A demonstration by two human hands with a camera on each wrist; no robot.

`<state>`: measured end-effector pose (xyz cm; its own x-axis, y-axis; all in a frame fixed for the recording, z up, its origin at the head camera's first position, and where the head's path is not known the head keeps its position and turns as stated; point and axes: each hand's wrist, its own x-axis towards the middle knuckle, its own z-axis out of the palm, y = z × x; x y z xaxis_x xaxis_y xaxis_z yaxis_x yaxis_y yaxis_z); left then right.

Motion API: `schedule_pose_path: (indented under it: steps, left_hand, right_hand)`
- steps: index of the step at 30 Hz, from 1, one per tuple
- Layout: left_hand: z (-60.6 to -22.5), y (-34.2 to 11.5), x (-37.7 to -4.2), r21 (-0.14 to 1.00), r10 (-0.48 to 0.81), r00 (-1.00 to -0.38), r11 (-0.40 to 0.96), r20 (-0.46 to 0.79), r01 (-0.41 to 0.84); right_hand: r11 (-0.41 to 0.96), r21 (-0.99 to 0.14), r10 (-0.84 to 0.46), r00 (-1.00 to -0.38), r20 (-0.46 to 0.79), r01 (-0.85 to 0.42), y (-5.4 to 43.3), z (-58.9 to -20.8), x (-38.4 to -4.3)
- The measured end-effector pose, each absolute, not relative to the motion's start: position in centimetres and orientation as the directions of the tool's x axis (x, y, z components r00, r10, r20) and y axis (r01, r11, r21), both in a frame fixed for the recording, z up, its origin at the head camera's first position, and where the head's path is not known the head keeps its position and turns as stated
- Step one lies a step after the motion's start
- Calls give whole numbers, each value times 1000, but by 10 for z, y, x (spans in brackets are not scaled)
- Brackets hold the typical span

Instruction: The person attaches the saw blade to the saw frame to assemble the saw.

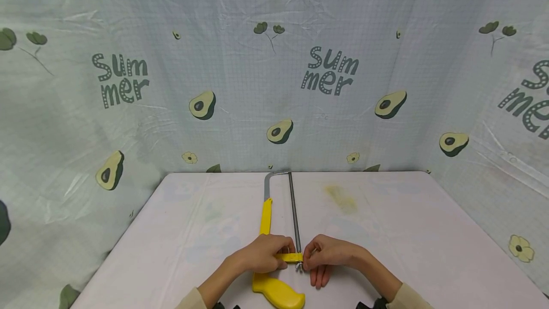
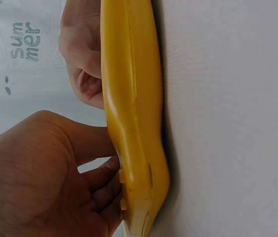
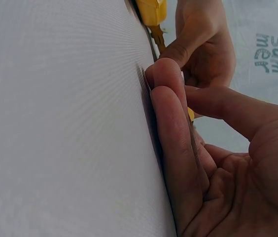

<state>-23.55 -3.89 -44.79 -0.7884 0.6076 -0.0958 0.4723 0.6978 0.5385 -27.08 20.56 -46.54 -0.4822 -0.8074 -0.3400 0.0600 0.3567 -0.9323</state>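
A hacksaw [image 1: 266, 216] with a yellow handle [image 1: 279, 292] lies on the table, its grey blade [image 1: 294, 209] on the right side and its bowed frame pointing away. My left hand [image 1: 268, 254] grips the yellow frame just above the handle, thumb and fingers around the short crossbar [image 1: 289, 257]. At the blade's near end sits a small metal wing nut [image 1: 299, 267]. My right hand [image 1: 330, 254] pinches at its right side with bent thumb and forefinger, while the other fingers [image 3: 171, 118] lie along the tabletop. In the left wrist view the handle [image 2: 134, 113] partly hides both hands.
The pale table [image 1: 386, 232] carries a faint yellow stain [image 1: 340, 198] behind the right hand. A hanging sheet [image 1: 240, 70] printed with avocados and lettering encloses the back and both sides.
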Motion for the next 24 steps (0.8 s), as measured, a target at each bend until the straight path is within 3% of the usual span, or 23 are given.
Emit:
schedule_pose_path:
  steps: [24]
  left_hand:
    - [-449, -39, -236, 543, 604, -790, 700, -102, 465]
  right_hand:
    - [367, -926, -796, -488, -359, 84, 205, -464, -271]
